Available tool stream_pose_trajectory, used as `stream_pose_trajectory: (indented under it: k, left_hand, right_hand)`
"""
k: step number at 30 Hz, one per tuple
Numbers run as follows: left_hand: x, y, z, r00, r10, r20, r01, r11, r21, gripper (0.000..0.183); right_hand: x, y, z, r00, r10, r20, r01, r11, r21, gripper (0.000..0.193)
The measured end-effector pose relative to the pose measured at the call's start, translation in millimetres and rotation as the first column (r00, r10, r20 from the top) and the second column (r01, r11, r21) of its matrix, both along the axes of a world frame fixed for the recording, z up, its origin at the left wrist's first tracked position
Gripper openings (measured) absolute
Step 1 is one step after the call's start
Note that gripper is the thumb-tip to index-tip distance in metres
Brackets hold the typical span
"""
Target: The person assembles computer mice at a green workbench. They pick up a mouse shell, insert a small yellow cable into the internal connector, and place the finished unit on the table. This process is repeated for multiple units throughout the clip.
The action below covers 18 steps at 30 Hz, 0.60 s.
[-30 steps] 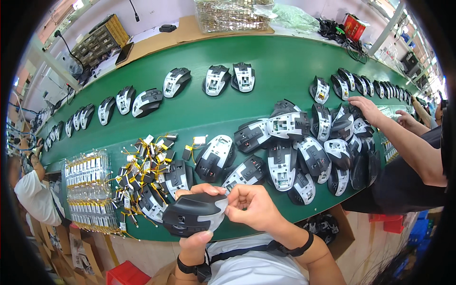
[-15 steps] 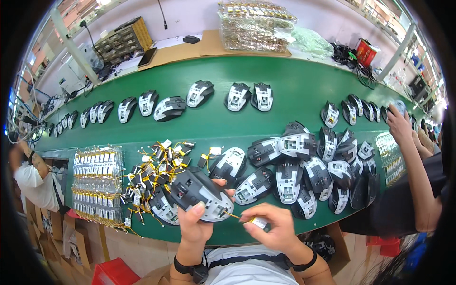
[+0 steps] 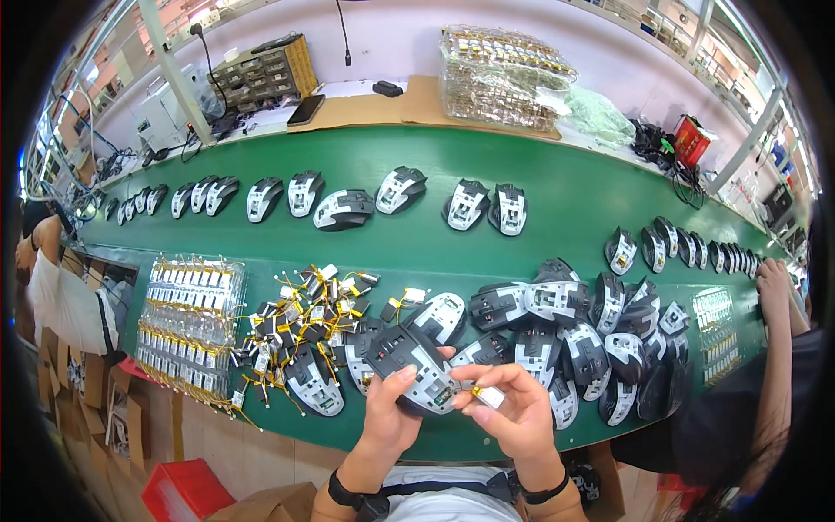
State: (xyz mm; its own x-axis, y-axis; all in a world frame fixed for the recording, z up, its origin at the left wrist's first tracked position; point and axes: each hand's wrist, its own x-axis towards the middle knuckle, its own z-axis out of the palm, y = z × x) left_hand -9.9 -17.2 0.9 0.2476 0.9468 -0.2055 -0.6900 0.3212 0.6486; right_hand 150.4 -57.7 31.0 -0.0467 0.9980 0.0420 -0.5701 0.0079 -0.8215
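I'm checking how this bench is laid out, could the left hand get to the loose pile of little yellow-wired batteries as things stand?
Probably not right now: the pile of batteries lies close and uncovered, but the left hand is gripping a mouse shell.

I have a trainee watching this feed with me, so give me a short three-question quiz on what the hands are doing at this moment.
1. True or false: the left hand holds a mouse shell with its inner side facing up.
2. What does the right hand pinch at its fingertips?
A. a screwdriver
B. a small silver battery with yellow wire
C. a roll of tape
3. Fill in: the loose heap of wired batteries lies on the green belt to the person's ____ of the held shell.

Key: 1 true; 2 B; 3 left.
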Motion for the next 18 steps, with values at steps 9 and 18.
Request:
stream_pose_trajectory:
  k: [9,18]
  left_hand:
    - [4.6,1.3,1.3,0.997,-0.034,0.075,0.035,0.999,-0.007,0.054]
    - [3.8,-0.5,-0.9,1.000,-0.009,0.020,0.009,1.000,-0.025,0.055]
  right_hand:
    - [11.2,-11.0,-16.1,0.997,-0.021,0.071,0.019,0.999,0.037,0.027]
    - [0.6,-0.8,-15.3,0.495,-0.480,0.724,0.100,0.859,0.502,0.024]
